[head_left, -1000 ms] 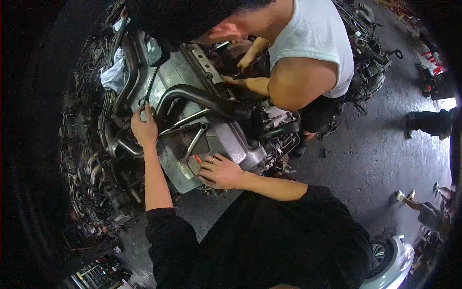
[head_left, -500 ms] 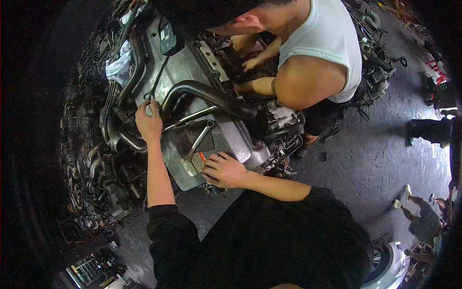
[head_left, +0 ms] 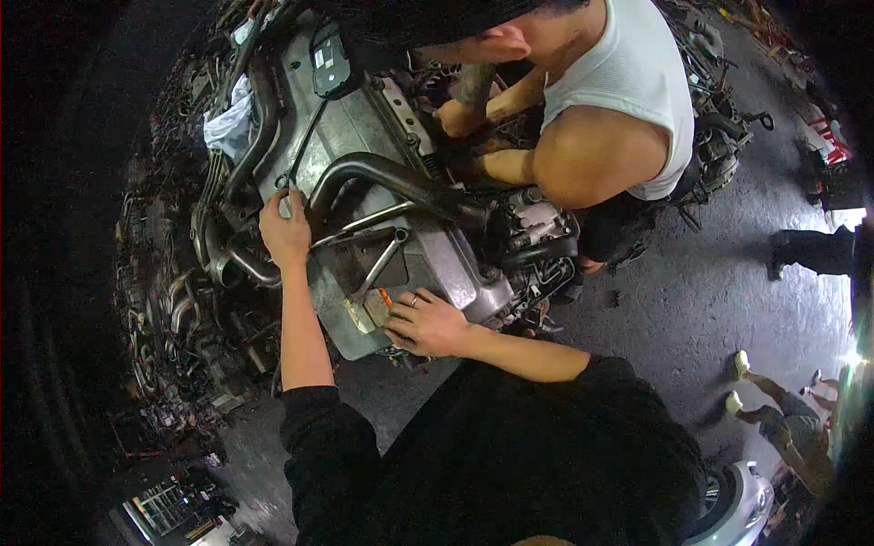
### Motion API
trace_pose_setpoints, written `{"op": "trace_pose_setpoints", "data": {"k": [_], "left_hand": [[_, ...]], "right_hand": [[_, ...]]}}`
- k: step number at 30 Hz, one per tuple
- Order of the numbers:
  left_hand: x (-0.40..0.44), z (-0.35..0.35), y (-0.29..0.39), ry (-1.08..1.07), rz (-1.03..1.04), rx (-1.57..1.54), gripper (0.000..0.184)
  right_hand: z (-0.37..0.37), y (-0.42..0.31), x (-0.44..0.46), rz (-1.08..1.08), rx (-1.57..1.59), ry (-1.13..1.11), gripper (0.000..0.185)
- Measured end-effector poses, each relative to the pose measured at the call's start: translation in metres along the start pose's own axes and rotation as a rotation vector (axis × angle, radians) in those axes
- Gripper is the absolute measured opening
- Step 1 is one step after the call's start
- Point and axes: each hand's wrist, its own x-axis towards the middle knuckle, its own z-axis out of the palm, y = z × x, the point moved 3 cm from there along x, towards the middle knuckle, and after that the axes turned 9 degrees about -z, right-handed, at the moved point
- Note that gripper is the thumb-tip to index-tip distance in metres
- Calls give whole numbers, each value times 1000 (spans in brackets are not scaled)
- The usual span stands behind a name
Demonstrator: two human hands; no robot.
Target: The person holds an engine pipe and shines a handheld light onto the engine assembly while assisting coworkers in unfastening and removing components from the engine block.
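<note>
On the left side of a grey metal engine cover, my left hand has its fingers closed at the ring end of a dark wrench. My right hand rests at the cover's lower part, fingers bent beside an orange-marked piece; whatever lies under the fingers is hidden. Between my hands lies a metal socket tool. A thick dark curved pipe crosses the cover above it. A black device sits near the top.
A co-worker in a white sleeveless top leans in from the upper right, both hands among engine parts. Engine parts are piled at left. A white plastic bag lies upper left. Other people stand at far right; a silver car is lower right.
The view has shifted, so the engine and co-worker sit further right and slightly higher. The co-worker's arms have moved among the engine parts. My hands stay at the same places on the cover.
</note>
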Motion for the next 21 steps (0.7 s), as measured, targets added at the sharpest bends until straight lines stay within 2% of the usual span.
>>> {"op": "trace_pose_setpoints", "data": {"k": [16, 19, 21], "left_hand": [[0, 0, 0, -8, -13, -67, 51], [-2, -3, 4, 23, -12, -23, 48], [-1, -4, 9, 11, 7, -6, 44]], "right_hand": [[8, 1, -7, 13, -20, -39, 24], [14, 2, -8, 20, 28, -136, 31], [10, 1, -5, 44, 34, -61, 26]]}}
